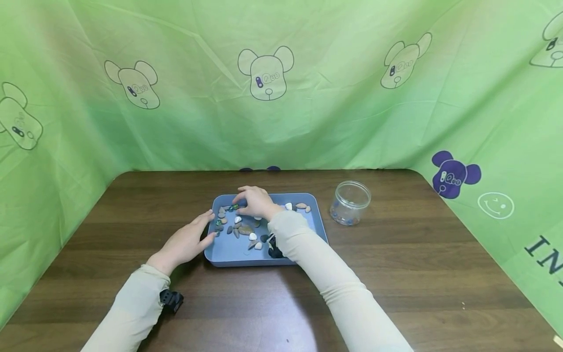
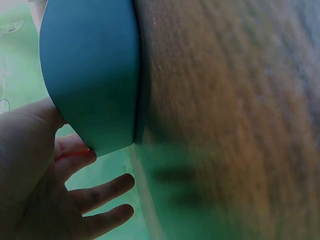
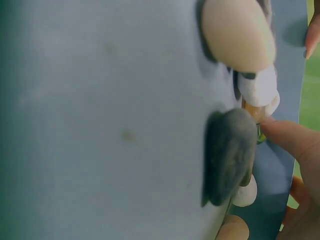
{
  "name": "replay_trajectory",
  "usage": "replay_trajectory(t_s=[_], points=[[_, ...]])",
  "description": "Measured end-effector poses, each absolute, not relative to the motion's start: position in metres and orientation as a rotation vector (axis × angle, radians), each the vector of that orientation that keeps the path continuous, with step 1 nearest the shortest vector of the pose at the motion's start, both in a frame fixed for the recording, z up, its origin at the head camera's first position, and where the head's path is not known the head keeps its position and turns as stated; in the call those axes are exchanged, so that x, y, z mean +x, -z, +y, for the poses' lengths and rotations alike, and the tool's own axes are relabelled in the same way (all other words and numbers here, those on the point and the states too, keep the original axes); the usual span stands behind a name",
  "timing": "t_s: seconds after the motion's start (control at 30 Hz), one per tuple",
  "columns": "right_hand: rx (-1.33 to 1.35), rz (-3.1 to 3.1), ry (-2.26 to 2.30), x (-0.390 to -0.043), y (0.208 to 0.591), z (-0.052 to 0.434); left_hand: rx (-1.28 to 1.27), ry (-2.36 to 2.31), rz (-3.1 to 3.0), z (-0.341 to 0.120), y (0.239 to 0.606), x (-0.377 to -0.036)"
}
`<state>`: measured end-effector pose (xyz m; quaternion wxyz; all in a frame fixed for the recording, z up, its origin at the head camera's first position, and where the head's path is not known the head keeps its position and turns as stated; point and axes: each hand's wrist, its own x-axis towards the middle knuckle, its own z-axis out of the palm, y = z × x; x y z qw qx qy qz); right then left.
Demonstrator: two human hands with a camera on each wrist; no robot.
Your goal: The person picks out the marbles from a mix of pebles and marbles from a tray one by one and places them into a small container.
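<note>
A blue tray [image 1: 313, 218] on the wooden table holds several pebbles [image 1: 244, 230] and small marbles. My right hand [image 1: 240, 203] reaches over the tray's far left part, fingers curled, and pinches a small green marble [image 1: 235, 207]. In the right wrist view a fingertip [image 3: 285, 136] touches that green marble [image 3: 260, 134] beside a dark pebble [image 3: 227, 155], a white one [image 3: 260, 85] and a beige one [image 3: 237, 35]. My left hand [image 1: 205, 229] lies open against the tray's left rim; the left wrist view shows its spread fingers [image 2: 102, 192] by the tray's wall [image 2: 90, 75].
A clear open jar [image 1: 350, 202] with a few blue marbles at its bottom stands right of the tray. Green cloth with bear prints walls the table on the back and both sides. Bare wood [image 1: 440, 274] surrounds the tray.
</note>
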<state>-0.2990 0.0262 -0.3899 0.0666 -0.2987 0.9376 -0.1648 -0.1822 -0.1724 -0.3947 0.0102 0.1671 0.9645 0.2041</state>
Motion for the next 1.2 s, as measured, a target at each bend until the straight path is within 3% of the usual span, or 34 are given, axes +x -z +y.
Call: replay_trajectory(t_s=[1.2], points=[[-0.911, 2.824, 0.442, -0.302, 0.382, 0.049, 0.537, -0.638, 3.024, -0.172, 0.394, -0.181]])
